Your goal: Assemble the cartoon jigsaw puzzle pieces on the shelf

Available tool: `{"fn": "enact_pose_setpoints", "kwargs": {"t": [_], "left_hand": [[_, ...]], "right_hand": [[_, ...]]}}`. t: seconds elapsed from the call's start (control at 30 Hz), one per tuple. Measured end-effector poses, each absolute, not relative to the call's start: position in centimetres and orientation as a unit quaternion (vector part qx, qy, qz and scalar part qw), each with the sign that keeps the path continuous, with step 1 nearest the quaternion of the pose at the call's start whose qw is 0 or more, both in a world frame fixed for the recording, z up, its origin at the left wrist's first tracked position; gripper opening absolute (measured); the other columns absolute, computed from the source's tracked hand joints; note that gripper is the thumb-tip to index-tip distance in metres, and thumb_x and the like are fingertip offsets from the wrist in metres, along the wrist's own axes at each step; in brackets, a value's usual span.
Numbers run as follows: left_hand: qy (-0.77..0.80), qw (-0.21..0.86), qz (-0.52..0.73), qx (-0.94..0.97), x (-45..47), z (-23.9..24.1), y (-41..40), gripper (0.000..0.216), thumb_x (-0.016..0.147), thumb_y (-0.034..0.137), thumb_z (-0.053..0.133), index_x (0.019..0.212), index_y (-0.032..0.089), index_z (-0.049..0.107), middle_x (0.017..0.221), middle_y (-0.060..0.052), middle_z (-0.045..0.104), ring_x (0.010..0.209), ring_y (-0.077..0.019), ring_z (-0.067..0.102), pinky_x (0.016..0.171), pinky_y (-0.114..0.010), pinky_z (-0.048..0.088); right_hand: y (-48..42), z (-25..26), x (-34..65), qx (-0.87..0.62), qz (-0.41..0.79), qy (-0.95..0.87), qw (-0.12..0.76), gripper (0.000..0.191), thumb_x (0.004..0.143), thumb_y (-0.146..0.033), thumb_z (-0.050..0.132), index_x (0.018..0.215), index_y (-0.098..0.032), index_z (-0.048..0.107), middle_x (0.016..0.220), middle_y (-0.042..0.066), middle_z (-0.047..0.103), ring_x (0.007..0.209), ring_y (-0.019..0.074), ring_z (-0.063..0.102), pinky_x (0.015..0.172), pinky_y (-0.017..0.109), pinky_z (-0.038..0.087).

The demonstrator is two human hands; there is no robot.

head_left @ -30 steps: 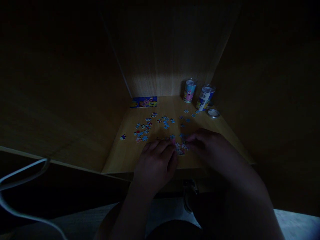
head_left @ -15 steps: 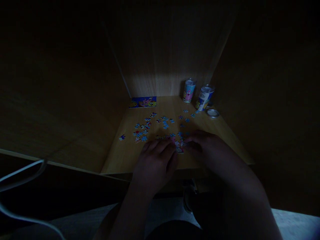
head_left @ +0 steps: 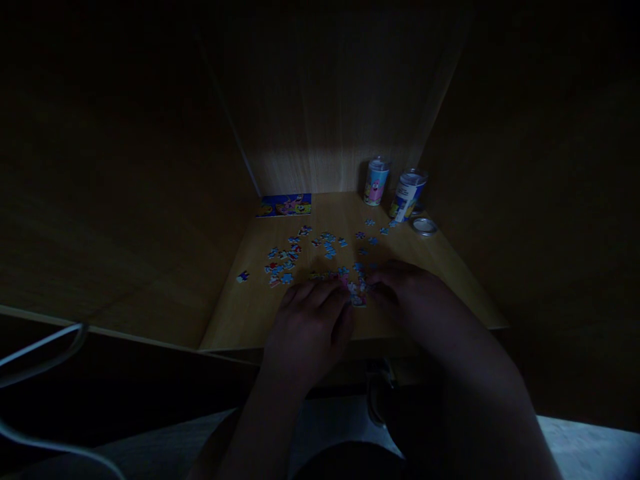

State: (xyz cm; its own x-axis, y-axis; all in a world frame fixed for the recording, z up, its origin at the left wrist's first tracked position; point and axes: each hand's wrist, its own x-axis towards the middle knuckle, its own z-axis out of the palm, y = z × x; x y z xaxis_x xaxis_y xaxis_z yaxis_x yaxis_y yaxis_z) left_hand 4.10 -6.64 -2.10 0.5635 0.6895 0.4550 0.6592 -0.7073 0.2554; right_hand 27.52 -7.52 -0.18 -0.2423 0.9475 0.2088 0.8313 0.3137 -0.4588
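Observation:
In the dim head view, a partly joined jigsaw puzzle (head_left: 358,300) with pink and pale parts lies near the front of a wooden surface. My left hand (head_left: 313,317) covers its left part, fingers curled together over the pieces and the thumb by the near edge. From the right, my right hand (head_left: 403,287) pinches at the puzzle's right edge. Its fingertips are closed on a jigsaw piece (head_left: 370,288), mostly hidden by the fingers and the dark. Loose blue pieces (head_left: 329,250) lie just beyond the hands.
More pieces (head_left: 286,278) are scattered at left, with one piece (head_left: 243,277) apart. A picture card (head_left: 285,205) lies at the back left. Two cartoon tins (head_left: 376,183) (head_left: 407,197) and a round lid (head_left: 425,227) stand back right. Wooden panels (head_left: 330,100) enclose the surface. A white cable (head_left: 60,450) hangs lower left.
The view has shifted very slightly. Both hands stay at the puzzle, with only tiny finger movement at its right edge.

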Motion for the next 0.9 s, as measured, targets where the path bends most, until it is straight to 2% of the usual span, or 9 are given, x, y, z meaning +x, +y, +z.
{"fn": "enact_pose_setpoints", "kwargs": {"t": [0.2, 0.43, 0.6, 0.9], "left_hand": [[0.382, 0.025, 0.272, 0.883, 4.13, -2.1, -6.66, 0.026, 0.105, 0.021, 0.066, 0.129, 0.02, 0.075, 0.139, -0.007, 0.078, 0.119, -0.0314, 0.073, 0.107, -0.058, 0.058], [0.387, 0.027, 0.27, 0.881, 4.22, -2.05, -6.7, 0.026, 0.106, 0.022, 0.065, 0.13, 0.021, 0.075, 0.14, -0.006, 0.078, 0.122, -0.0306, 0.072, 0.108, -0.055, 0.058], [0.388, 0.023, 0.268, 0.881, 4.19, -2.12, -6.71, 0.027, 0.105, 0.022, 0.066, 0.13, 0.023, 0.075, 0.141, -0.006, 0.077, 0.121, -0.0306, 0.073, 0.108, -0.056, 0.057], [0.393, 0.019, 0.272, 0.878, 4.27, -2.15, -6.67, 0.027, 0.105, 0.021, 0.066, 0.13, 0.02, 0.075, 0.138, -0.007, 0.078, 0.12, -0.0312, 0.072, 0.108, -0.057, 0.058]], "right_hand": [[-7.57, -0.12, 27.16, -0.589, 0.111, -0.769, 0.222, 0.016, 0.106, -0.016, 0.065, 0.106, -0.024, 0.079, 0.109, 0.008, 0.081, 0.099, 0.0262, 0.078, 0.09, 0.038, 0.058], [-7.56, 0.59, 27.14, -0.593, 0.146, -0.764, 0.209, 0.018, 0.109, -0.02, 0.064, 0.112, -0.024, 0.081, 0.115, 0.007, 0.082, 0.103, 0.0245, 0.078, 0.094, 0.036, 0.056], [-7.69, 0.71, 27.22, -0.587, 0.161, -0.766, 0.208, 0.018, 0.109, -0.019, 0.064, 0.11, -0.024, 0.081, 0.116, 0.007, 0.082, 0.103, 0.0233, 0.078, 0.095, 0.034, 0.056], [-7.86, 0.42, 27.33, -0.581, 0.157, -0.769, 0.215, 0.02, 0.111, -0.021, 0.059, 0.109, -0.026, 0.079, 0.116, 0.006, 0.082, 0.103, 0.0227, 0.078, 0.094, 0.033, 0.056]]}}
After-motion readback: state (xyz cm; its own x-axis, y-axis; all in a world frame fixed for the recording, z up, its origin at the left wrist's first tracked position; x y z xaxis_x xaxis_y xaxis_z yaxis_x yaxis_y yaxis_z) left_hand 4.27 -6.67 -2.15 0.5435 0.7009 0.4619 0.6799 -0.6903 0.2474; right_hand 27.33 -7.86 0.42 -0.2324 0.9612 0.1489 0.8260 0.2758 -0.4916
